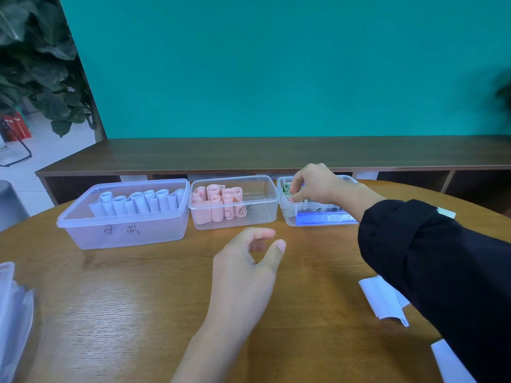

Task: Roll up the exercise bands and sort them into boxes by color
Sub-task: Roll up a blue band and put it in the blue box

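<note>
Three clear plastic boxes stand in a row on the round wooden table. The left box (83,217) holds several rolled white bands (138,203). The middle box (265,189) holds several rolled pink bands (215,200) at its left side. The right box (312,221) holds rolled green bands (287,187). My right hand (315,185) reaches into the right box, its fingers pinching a green roll there. My left hand (246,269) hovers over the table in front of the middle box, fingers relaxed and holding nothing. Flat white bands (383,299) lie by my right sleeve.
Clear plastic (13,313) lies at the table's left edge. Another white piece (450,363) shows at the lower right. A dark wooden shelf (276,153) runs behind the table along a teal wall. A plant (41,64) stands at the far left.
</note>
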Demonstrator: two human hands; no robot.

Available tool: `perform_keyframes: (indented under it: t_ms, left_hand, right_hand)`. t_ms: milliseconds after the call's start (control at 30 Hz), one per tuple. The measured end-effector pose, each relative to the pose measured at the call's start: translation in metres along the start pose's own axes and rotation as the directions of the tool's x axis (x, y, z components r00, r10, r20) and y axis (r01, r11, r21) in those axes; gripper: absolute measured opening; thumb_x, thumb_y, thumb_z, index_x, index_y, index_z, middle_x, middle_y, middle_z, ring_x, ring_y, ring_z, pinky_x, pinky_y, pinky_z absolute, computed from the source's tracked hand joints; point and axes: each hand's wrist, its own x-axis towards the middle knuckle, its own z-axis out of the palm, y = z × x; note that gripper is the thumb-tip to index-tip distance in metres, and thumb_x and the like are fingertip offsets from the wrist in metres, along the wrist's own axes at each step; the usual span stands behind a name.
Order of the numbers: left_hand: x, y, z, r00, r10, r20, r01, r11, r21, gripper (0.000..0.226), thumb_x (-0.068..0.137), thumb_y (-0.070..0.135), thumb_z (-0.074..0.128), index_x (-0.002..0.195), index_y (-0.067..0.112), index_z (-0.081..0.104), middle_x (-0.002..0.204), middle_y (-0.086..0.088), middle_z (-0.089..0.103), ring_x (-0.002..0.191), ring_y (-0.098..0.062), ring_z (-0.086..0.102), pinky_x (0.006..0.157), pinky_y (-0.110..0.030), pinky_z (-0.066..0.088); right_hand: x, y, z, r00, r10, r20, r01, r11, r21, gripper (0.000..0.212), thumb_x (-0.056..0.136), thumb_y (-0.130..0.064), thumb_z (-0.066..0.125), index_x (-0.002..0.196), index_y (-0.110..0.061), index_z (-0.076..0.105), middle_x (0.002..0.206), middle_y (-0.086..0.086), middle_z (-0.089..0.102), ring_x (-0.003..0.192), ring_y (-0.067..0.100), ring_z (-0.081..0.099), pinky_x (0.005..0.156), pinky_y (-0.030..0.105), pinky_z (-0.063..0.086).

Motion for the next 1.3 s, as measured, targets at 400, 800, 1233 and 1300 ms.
perform_keyframes:
  t_ms: [400, 800, 1233, 1300]
  left_hand:
    - [0.000, 0.001, 0.000, 1.000, 0.016, -0.003, -0.016, 1.000, 0.002, 0.013, 0.087, 0.036, 0.076, 0.099, 0.033, 0.074, 0.087, 0.021, 0.072, 0.091, 0.012, 0.061, 0.073, -0.004, 0.040]
    - [0.001, 0.000, 0.001, 1.000, 0.017, 0.003, -0.017, 1.000, 0.015, 0.011, 0.088, 0.036, 0.076, 0.098, 0.034, 0.074, 0.089, 0.023, 0.071, 0.092, 0.013, 0.059, 0.074, -0.003, 0.039]
    - [0.001, -0.005, 0.002, 1.000, -0.006, 0.015, 0.006, 1.000, 0.024, 0.010, 0.088, 0.038, 0.075, 0.098, 0.036, 0.073, 0.091, 0.021, 0.071, 0.092, 0.010, 0.061, 0.075, -0.005, 0.040]
    - [0.000, -0.006, 0.001, 1.000, -0.013, 0.025, 0.013, 1.000, 0.028, 0.010, 0.088, 0.037, 0.075, 0.098, 0.036, 0.073, 0.093, 0.021, 0.072, 0.093, 0.008, 0.062, 0.077, -0.007, 0.041]
  right_hand:
    - [-0.004, 0.009, -0.005, 0.999, 0.016, -0.029, -0.014, 0.999, 0.040, 0.029, 0.077, -0.023, 0.088, 0.103, -0.016, 0.075, 0.101, -0.004, 0.069, 0.095, 0.013, 0.061, 0.071, 0.021, 0.040]
    - [-0.006, 0.013, -0.008, 1.000, 0.015, -0.021, -0.014, 0.999, 0.050, 0.028, 0.076, -0.023, 0.089, 0.100, -0.017, 0.075, 0.100, -0.004, 0.070, 0.088, 0.008, 0.060, 0.064, 0.014, 0.039]
    - [-0.018, 0.016, -0.016, 0.999, 0.024, -0.039, -0.022, 0.998, 0.058, 0.026, 0.079, -0.022, 0.087, 0.102, -0.016, 0.075, 0.100, -0.005, 0.071, 0.086, 0.001, 0.060, 0.065, 0.011, 0.039]
    - [-0.029, 0.016, -0.022, 0.996, 0.037, -0.077, -0.031, 0.996, 0.079, 0.022, 0.081, -0.024, 0.085, 0.101, -0.017, 0.076, 0.098, -0.006, 0.071, 0.093, 0.010, 0.065, 0.069, 0.017, 0.045]
